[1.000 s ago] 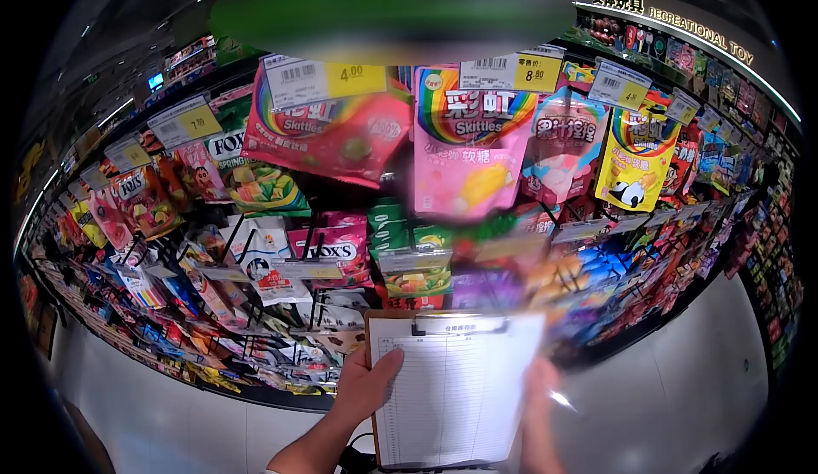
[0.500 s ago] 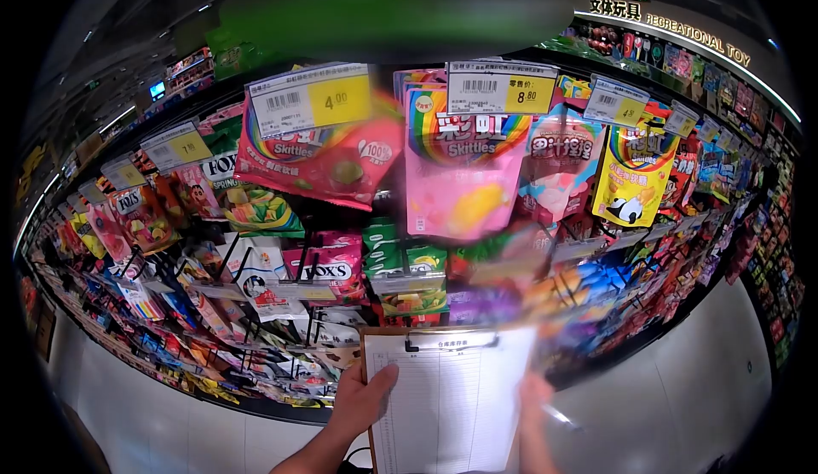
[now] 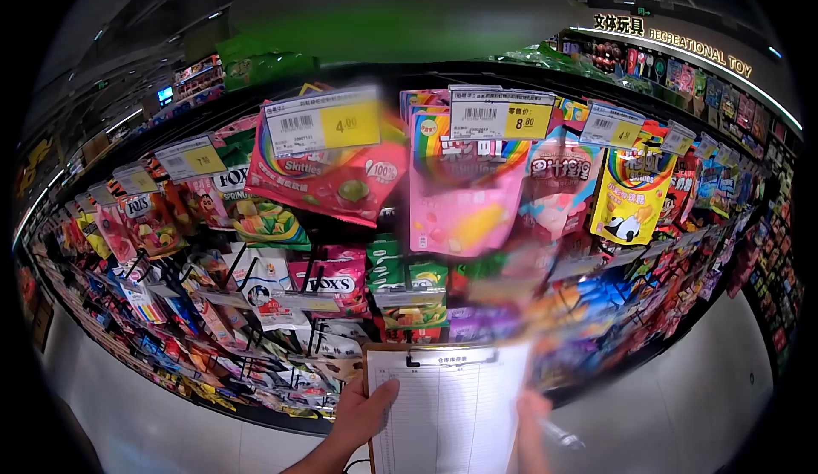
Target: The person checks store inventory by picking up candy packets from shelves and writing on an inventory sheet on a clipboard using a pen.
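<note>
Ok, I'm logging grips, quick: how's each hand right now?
Left hand: closed on the clipboard's left edge, thumb on top.
Right hand: blurred at the right edge, a pen-like thing beside it; grip can't be told.

1. A sheet (image 3: pixel 456 414) lies on the clipboard (image 3: pixel 386 347), under its clip (image 3: pixel 452 356).
2. Before the clipboard, a rack (image 3: pixel 240 412) stretches left and right.
3. Above the clipboard, price tags (image 3: pixel 322 122) front hanging bags (image 3: pixel 464 218).
4. Floor (image 3: pixel 673 397) lies either side of the clipboard.
</note>
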The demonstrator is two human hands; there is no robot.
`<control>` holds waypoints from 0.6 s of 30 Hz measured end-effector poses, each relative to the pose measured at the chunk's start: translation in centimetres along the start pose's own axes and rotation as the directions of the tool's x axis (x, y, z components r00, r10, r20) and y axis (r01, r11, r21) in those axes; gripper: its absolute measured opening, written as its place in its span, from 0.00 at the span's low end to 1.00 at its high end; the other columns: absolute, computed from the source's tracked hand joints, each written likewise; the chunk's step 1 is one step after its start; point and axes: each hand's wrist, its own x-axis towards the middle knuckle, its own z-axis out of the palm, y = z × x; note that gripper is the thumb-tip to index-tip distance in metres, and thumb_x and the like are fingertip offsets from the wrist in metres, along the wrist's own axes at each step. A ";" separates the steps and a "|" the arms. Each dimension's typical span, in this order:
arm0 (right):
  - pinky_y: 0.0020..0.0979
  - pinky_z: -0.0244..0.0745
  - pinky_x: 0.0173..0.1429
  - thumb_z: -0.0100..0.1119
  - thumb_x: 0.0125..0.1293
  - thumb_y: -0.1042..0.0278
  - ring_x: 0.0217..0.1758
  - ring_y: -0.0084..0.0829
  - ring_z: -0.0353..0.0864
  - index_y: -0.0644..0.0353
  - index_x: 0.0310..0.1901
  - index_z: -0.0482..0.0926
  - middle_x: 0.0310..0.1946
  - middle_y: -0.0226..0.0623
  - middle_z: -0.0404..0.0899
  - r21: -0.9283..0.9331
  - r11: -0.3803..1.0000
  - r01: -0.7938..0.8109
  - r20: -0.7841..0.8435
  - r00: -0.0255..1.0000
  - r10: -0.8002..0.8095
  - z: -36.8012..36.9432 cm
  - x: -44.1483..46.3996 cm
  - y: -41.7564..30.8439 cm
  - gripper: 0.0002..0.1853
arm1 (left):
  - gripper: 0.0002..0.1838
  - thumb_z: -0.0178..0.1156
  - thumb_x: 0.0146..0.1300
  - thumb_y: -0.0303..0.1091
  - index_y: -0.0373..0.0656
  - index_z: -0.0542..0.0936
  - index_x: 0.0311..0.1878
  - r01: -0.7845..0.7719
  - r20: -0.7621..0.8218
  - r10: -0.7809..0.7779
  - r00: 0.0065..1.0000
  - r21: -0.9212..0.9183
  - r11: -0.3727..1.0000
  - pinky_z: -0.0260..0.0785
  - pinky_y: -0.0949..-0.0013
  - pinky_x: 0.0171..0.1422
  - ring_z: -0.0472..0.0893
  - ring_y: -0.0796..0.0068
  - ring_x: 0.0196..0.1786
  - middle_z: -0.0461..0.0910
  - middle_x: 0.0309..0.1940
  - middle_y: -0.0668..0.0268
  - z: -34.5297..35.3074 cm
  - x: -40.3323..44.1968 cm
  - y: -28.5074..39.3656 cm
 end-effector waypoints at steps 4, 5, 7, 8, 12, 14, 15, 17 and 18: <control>0.25 0.72 0.38 0.70 0.60 0.54 0.32 0.19 0.75 0.62 0.33 0.81 0.28 0.29 0.79 0.008 0.998 -0.056 -0.036 0.998 0.056 -0.6 0.3 0.0 0.17 | 0.13 0.58 0.71 0.29 0.33 0.78 0.54 0.002 0.026 -0.003 1.000 0.024 1.000 0.76 0.70 0.48 0.83 0.77 0.42 0.84 0.43 0.62 0.6 -0.2 0.4; 0.25 0.72 0.39 0.69 0.61 0.54 0.33 0.20 0.75 0.62 0.33 0.81 0.28 0.29 0.79 0.008 0.999 -0.047 -0.032 0.998 0.047 -1.0 0.3 0.4 0.17 | 0.13 0.58 0.71 0.29 0.33 0.78 0.54 0.008 0.034 -0.008 0.999 0.010 1.000 0.76 0.71 0.48 0.83 0.77 0.41 0.85 0.43 0.62 0.8 -0.2 0.5; 0.25 0.73 0.40 0.69 0.62 0.55 0.34 0.20 0.76 0.63 0.35 0.82 0.29 0.31 0.80 0.000 1.000 -0.020 -0.026 0.999 0.020 -1.7 0.5 1.2 0.17 | 0.13 0.58 0.71 0.29 0.33 0.78 0.54 0.011 0.044 -0.011 0.999 0.009 1.000 0.76 0.70 0.48 0.83 0.77 0.42 0.84 0.43 0.62 0.9 -0.1 0.3; 0.25 0.73 0.41 0.68 0.62 0.55 0.34 0.21 0.76 0.63 0.35 0.82 0.29 0.31 0.80 -0.004 1.000 -0.009 -0.027 1.000 0.009 -2.0 0.5 1.5 0.16 | 0.13 0.58 0.71 0.30 0.33 0.78 0.54 0.015 0.052 -0.015 0.999 0.009 1.000 0.77 0.70 0.48 0.83 0.76 0.42 0.84 0.43 0.62 0.9 -0.1 0.2; 0.25 0.74 0.43 0.67 0.63 0.57 0.37 0.22 0.78 0.65 0.38 0.82 0.31 0.33 0.82 -0.057 0.997 0.043 -0.054 0.997 -0.046 -3.9 0.7 4.0 0.16 | 0.13 0.58 0.71 0.30 0.32 0.78 0.54 0.011 0.059 -0.011 0.998 -0.001 1.000 0.77 0.70 0.48 0.83 0.75 0.42 0.84 0.44 0.61 1.2 -0.1 0.1; 0.26 0.75 0.44 0.66 0.64 0.57 0.38 0.23 0.79 0.65 0.39 0.82 0.32 0.34 0.82 -0.113 0.990 0.087 -0.094 0.991 -0.098 -5.7 0.0 6.8 0.16 | 0.13 0.58 0.71 0.29 0.32 0.78 0.54 0.032 0.062 -0.031 0.998 -0.010 0.999 0.77 0.69 0.49 0.83 0.75 0.43 0.84 0.44 0.61 1.3 0.0 0.2; 0.26 0.75 0.44 0.65 0.65 0.58 0.38 0.23 0.79 0.66 0.40 0.82 0.33 0.35 0.83 -0.133 0.986 0.098 -0.104 0.988 -0.112 -6.4 -0.1 7.8 0.16 | 0.13 0.58 0.71 0.29 0.32 0.78 0.54 0.032 0.063 -0.031 0.998 -0.009 0.999 0.77 0.69 0.49 0.83 0.75 0.43 0.84 0.44 0.61 1.4 0.0 0.3; 0.26 0.75 0.45 0.64 0.65 0.58 0.39 0.24 0.80 0.66 0.41 0.82 0.33 0.35 0.83 -0.139 0.987 0.080 -0.089 0.992 -0.093 -6.7 -0.5 8.4 0.16 | 0.14 0.58 0.71 0.29 0.32 0.78 0.55 0.034 0.058 -0.033 0.998 -0.026 0.999 0.77 0.69 0.49 0.83 0.74 0.44 0.84 0.45 0.60 1.5 0.0 0.3; 0.26 0.75 0.45 0.64 0.66 0.59 0.38 0.24 0.80 0.66 0.40 0.82 0.33 0.35 0.83 -0.110 0.993 0.041 -0.062 0.997 -0.048 -5.9 -0.5 7.3 0.16 | 0.14 0.58 0.71 0.29 0.32 0.78 0.55 0.033 0.059 -0.032 0.998 -0.024 0.999 0.77 0.69 0.49 0.83 0.74 0.44 0.84 0.45 0.60 1.4 0.1 0.3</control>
